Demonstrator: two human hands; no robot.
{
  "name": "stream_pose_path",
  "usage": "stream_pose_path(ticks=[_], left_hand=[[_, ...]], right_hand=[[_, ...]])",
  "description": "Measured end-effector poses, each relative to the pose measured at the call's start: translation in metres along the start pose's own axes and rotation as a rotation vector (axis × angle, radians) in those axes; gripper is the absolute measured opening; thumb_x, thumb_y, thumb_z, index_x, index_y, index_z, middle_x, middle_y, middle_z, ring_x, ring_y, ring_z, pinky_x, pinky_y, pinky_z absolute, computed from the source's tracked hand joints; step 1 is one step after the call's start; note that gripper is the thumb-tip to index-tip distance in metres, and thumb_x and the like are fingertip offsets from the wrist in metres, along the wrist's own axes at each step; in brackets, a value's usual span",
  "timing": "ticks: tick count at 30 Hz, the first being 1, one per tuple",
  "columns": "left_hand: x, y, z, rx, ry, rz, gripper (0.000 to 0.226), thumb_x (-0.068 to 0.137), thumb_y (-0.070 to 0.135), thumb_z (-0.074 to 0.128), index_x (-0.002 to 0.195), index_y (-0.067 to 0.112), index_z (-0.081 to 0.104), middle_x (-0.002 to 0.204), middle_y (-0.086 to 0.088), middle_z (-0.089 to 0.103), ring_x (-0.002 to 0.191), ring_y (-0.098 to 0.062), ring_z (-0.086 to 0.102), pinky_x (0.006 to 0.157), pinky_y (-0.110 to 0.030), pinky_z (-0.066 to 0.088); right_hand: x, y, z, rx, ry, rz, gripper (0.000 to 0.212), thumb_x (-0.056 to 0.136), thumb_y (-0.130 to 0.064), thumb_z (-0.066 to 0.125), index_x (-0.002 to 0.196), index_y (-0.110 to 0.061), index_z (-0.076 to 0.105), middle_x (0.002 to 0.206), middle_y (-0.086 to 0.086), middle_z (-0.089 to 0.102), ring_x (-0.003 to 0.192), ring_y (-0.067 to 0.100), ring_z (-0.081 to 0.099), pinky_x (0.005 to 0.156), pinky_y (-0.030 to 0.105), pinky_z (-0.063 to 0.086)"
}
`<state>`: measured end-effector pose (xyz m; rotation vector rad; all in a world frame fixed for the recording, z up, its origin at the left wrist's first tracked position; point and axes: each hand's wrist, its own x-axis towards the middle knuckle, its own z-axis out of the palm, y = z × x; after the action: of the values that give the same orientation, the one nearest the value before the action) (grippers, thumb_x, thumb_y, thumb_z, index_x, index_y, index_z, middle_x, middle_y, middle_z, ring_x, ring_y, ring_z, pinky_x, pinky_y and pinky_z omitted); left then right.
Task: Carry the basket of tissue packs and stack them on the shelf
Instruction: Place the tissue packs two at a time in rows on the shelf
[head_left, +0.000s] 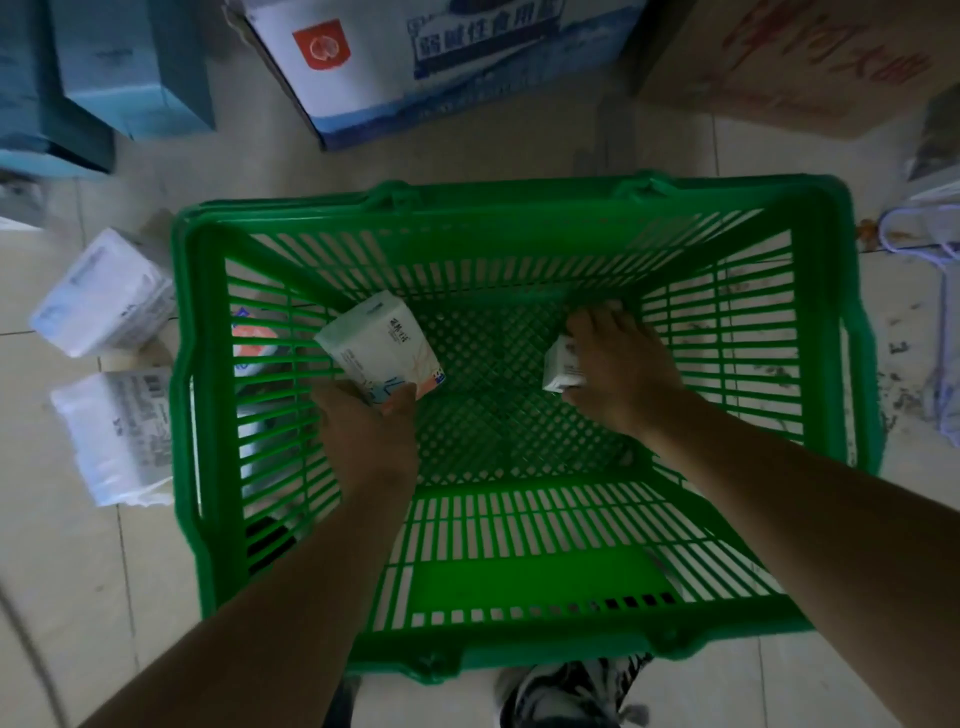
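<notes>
A green plastic basket (519, 218) stands on the tiled floor below me. Both my arms reach down into it. My left hand (363, 421) holds a white tissue pack (376, 343) by its near end, lifted off the basket bottom at the left. My right hand (615, 364) is closed over a smaller white tissue pack (561, 366) at the right of the basket's mesh bottom. Two larger white tissue bundles (101, 296) (117, 431) lie on the floor just left of the basket.
Cardboard boxes stand on the floor ahead: blue ones (104, 73) at far left, a white-and-blue one (431, 62) in the middle, a brown one (810, 62) at right. A bag with a pale handle (924, 239) lies at the right. My shoe (566, 696) is under the basket's near rim.
</notes>
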<state>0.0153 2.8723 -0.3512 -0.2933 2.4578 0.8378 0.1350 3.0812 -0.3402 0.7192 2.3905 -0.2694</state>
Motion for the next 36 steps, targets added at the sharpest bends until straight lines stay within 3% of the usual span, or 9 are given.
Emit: stream_pose_path(ticks=[6,10,14,18,21,23,26,30,36], left_hand=[[0.007,0.004,0.016,-0.193,-0.049,-0.13,0.069,0.077,0.029,0.09,0.128,0.005,0.049,0.119,-0.004,0.058,0.103,-0.016,0.054,0.087,-0.028,0.044],[0.029,0.005,0.026,-0.267,-0.183,-0.09,0.069,0.077,0.013,0.089,0.137,0.005,0.056,0.133,-0.006,0.065,0.122,-0.022,0.062,0.108,-0.036,0.046],[0.032,0.001,0.025,-0.266,-0.247,-0.099,0.06,0.082,0.01,0.085,0.138,0.007,0.062,0.138,-0.01,0.066,0.126,-0.026,0.063,0.107,-0.037,0.047],[0.022,0.0,0.007,-0.199,-0.334,-0.081,0.059,0.077,0.018,0.089,0.132,0.013,0.065,0.126,-0.003,0.072,0.112,-0.026,0.069,0.088,-0.035,0.054],[0.008,0.009,-0.011,-0.188,-0.464,-0.055,0.051,0.081,0.018,0.086,0.128,0.015,0.068,0.119,-0.002,0.074,0.102,-0.02,0.071,0.082,-0.033,0.054],[-0.003,0.018,-0.026,-0.211,-0.572,-0.044,0.05,0.081,0.026,0.084,0.128,0.019,0.068,0.119,0.001,0.076,0.105,-0.021,0.072,0.088,-0.04,0.057],[-0.016,0.041,-0.054,-0.276,-0.708,-0.037,0.065,0.057,0.052,0.093,0.115,0.03,0.074,0.116,0.003,0.079,0.105,-0.024,0.076,0.095,-0.046,0.055],[-0.022,0.08,-0.093,-0.307,-0.79,-0.005,0.033,0.075,0.024,0.082,0.107,0.023,0.075,0.107,0.001,0.082,0.094,-0.018,0.079,0.101,-0.047,0.051],[-0.051,0.147,-0.152,-0.304,-0.8,0.086,0.087,0.036,0.062,0.096,0.109,0.018,0.078,0.112,-0.01,0.08,0.103,-0.03,0.077,0.104,-0.057,0.051]], right_hand=[[0.004,0.001,0.001,0.032,-0.097,-0.042,0.096,0.086,-0.056,0.071,0.157,-0.019,0.02,0.152,0.013,0.048,0.129,0.038,0.057,0.104,0.046,0.044],[0.006,0.003,0.004,0.014,-0.139,-0.05,0.078,0.088,-0.058,0.068,0.146,-0.018,0.035,0.14,0.01,0.06,0.121,0.034,0.062,0.1,0.043,0.046],[0.008,0.007,0.004,0.441,-0.125,0.082,0.067,0.095,-0.056,0.061,0.138,-0.009,0.041,0.123,0.013,0.067,0.107,0.034,0.067,0.079,0.036,0.051],[0.006,0.004,-0.006,0.979,-0.104,0.191,0.073,0.079,-0.071,0.06,0.122,-0.013,0.055,0.109,0.007,0.072,0.095,0.026,0.073,0.082,0.05,0.061],[-0.004,0.002,-0.036,1.187,-0.21,0.209,0.031,0.096,-0.044,0.065,0.108,-0.016,0.069,0.099,0.006,0.077,0.087,0.016,0.075,0.074,0.04,0.062],[-0.015,0.006,-0.051,1.269,-0.259,0.216,0.022,0.099,-0.039,0.062,0.102,-0.019,0.07,0.096,0.002,0.078,0.084,0.011,0.073,0.066,0.028,0.052],[-0.032,0.011,-0.076,1.406,-0.226,0.234,0.026,0.099,-0.041,0.062,0.105,-0.018,0.07,0.101,0.006,0.08,0.093,0.018,0.075,0.073,0.03,0.052],[-0.056,0.014,-0.113,1.523,-0.22,0.215,0.021,0.099,-0.037,0.062,0.104,-0.018,0.071,0.101,0.006,0.079,0.098,0.025,0.074,0.087,0.04,0.054],[-0.097,0.01,-0.191,1.648,-0.202,0.185,0.021,0.097,-0.038,0.063,0.1,-0.017,0.068,0.081,-0.003,0.079,0.086,0.02,0.074,0.091,0.042,0.053]])
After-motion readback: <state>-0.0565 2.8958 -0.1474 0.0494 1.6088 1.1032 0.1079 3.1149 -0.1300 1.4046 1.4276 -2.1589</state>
